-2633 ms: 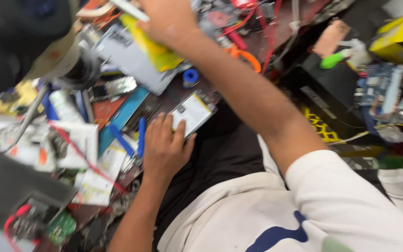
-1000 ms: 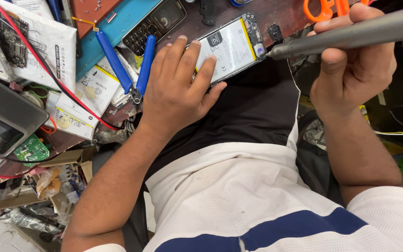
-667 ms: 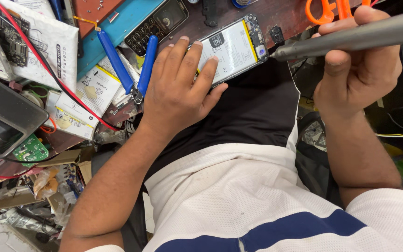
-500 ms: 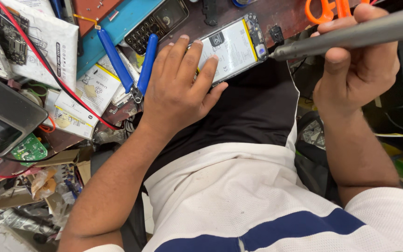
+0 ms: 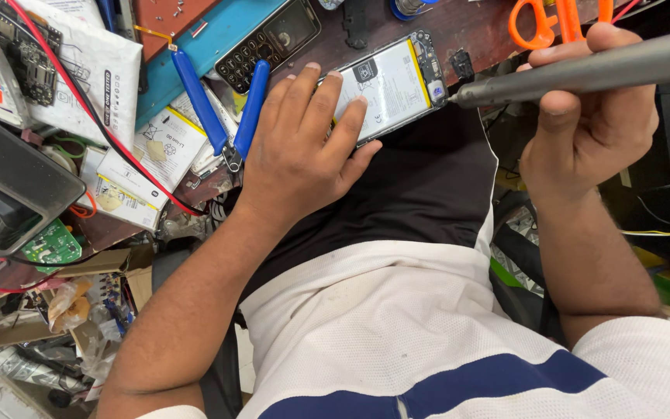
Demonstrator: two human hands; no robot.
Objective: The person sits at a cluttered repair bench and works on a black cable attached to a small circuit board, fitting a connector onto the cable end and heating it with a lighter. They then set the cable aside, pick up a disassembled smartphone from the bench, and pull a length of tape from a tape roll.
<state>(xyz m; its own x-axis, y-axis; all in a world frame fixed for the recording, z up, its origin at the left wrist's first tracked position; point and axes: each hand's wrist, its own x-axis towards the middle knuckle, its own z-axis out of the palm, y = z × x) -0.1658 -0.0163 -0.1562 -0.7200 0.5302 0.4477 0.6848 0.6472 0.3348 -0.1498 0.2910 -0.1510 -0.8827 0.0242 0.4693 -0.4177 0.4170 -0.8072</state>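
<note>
Fingers of the left hand [image 5: 296,151] lie spread and flat across the near half of an opened phone [image 5: 393,85], pressing it down rather than gripping it; the palm rests on the bench edge just above the person's lap. Across from it, the right hand [image 5: 591,124] is curled shut around a grey powered screwdriver [image 5: 583,71], thumb on its underside, with the narrow tip brought to the phone's right end, at or just off the small circuit section there; whether the bit is seated in a screw is too small to tell. The phone lies on its face on the dark red bench [image 5: 474,23], back cover off, its pale battery and a yellow strip along one side exposed. So the opening of the case looks done, while the battery and boards are in place, which suggests the inner work is at an early stage. Just left of the pinning hand lie blue-handled cutters [image 5: 222,109], touching a blue mat [image 5: 195,54] that carries a black keypad phone [image 5: 269,43]. Orange scissors [image 5: 537,22] sit beyond the driver. Further left are white packets [image 5: 94,70], a red wire [image 5: 79,101] and a green circuit board [image 5: 52,244] among loose clutter.
</note>
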